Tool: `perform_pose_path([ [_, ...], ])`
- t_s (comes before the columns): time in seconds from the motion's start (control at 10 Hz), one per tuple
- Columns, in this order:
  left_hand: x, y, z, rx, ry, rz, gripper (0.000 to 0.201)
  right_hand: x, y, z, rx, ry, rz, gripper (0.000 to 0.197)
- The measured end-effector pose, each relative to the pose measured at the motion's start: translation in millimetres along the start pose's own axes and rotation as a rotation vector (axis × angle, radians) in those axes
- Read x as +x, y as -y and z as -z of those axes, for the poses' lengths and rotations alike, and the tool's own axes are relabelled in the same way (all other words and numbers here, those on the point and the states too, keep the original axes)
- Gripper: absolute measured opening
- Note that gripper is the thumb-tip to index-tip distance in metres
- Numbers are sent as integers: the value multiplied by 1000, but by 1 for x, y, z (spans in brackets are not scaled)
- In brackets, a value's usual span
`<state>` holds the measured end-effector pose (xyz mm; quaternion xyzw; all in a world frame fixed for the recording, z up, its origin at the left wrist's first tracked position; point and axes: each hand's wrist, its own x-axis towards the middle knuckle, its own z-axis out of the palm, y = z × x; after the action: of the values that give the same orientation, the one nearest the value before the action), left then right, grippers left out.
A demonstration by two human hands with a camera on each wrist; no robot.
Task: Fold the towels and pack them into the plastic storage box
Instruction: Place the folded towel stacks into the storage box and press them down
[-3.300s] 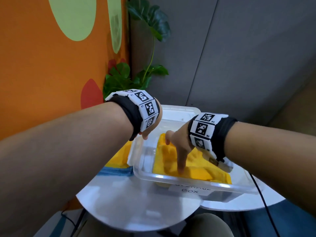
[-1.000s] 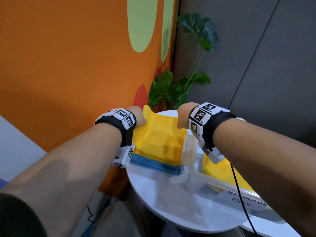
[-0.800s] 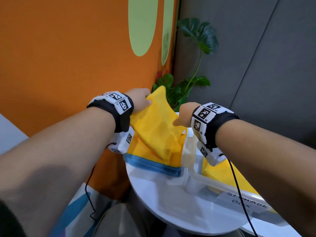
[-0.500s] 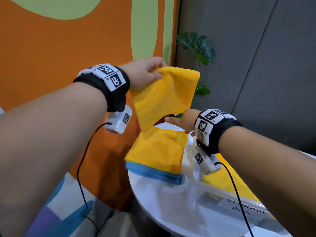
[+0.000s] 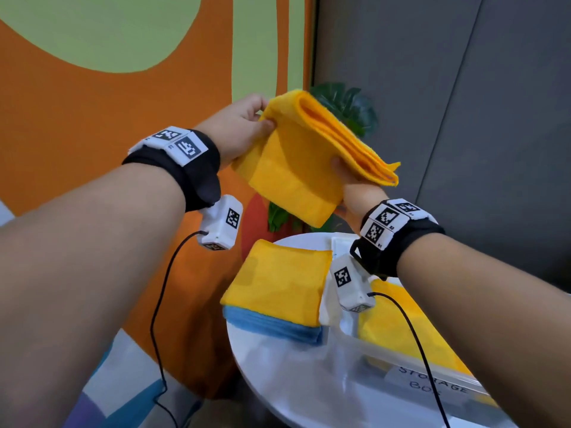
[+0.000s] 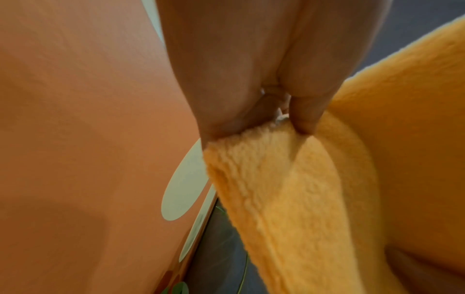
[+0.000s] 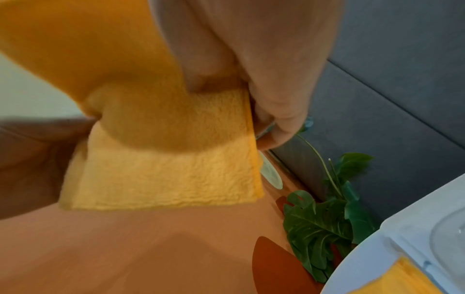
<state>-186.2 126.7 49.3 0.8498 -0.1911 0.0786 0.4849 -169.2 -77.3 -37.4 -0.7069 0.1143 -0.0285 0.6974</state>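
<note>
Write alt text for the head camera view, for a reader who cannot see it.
Two hands hold a folded yellow towel in the air: the left hand pinches one end, the right hand grips the other from below. Beneath, a round white table carries a stack of yellow and blue towels beside a clear storage box with a yellow towel inside.

Towel (image 5: pixel 296 168) held in the air above the table (image 5: pixel 296 387), between both hands: left hand (image 5: pixel 238 128) at its left end, right hand (image 5: pixel 352 186) under its right side. Towel stack (image 5: pixel 275 291) sits on the table's left part. Storage box (image 5: pixel 432 375) just right of the stack, touching it, more towels inside. Plant (image 5: pixel 346 103) behind the table, against the wall (image 5: pixel 92 149).
</note>
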Motion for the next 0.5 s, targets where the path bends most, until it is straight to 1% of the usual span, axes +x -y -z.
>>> perform_pose_path([
  [0.1, -2, 1, -6, -18, -35, 115, 12, -4, 6, 14, -73, -149, 10, 35],
  [0.2, 3, 8, -15, 21, -13, 301, 13, -26, 21, 15, -641, -192, 62, 32],
  [0.3, 6, 21, -26, 169, 36, 503, 6, -9, 6, 27, -731, -34, 30, 37],
  [0.4, 5, 26, -42, 253, 127, 584, 6, -10, -4, 38, -675, -20, 15, 40],
  [0.5, 8, 28, -57, 323, 176, 569, 6, -9, -7, 55, -728, -53, 18, 38],
])
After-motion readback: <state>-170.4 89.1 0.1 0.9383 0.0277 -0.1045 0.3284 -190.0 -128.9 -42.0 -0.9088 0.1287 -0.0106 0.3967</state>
